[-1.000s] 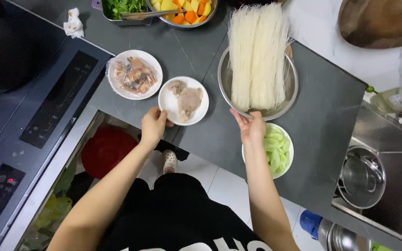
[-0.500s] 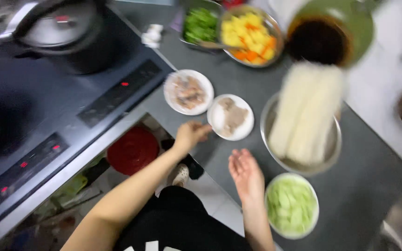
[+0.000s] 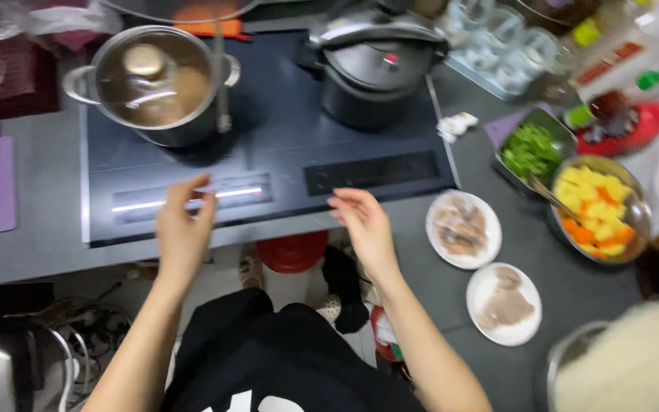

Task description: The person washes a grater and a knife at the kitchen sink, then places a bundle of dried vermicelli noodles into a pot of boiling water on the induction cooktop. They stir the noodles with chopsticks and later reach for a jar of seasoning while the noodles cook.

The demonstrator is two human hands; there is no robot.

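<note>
A steel pot (image 3: 152,84) with a glass lid stood at the back left of the flat black induction cooktop (image 3: 268,152), brownish liquid dimly visible through the lid. Beside it, at the back right, sat a dark, rounded pressure cooker (image 3: 375,72) with its lid closed. The left hand (image 3: 183,229) was open and empty, fingers loosely curled, its fingertips at the lit strip of the cooktop's left control panel (image 3: 192,197). The right hand (image 3: 361,223) was also open and held nothing, hovering over the front edge of the cooktop below the right control panel. On the grey counter to the right lay two round white plates (image 3: 463,229) (image 3: 503,304), each with pale pieces of meat. Further right, a metal bowl (image 3: 598,210) held yellow and orange cubes, and a square metal tray (image 3: 534,149) held chopped greens. At the lower right corner, a blurred steel dish (image 3: 573,358) carried pale white noodles
</note>
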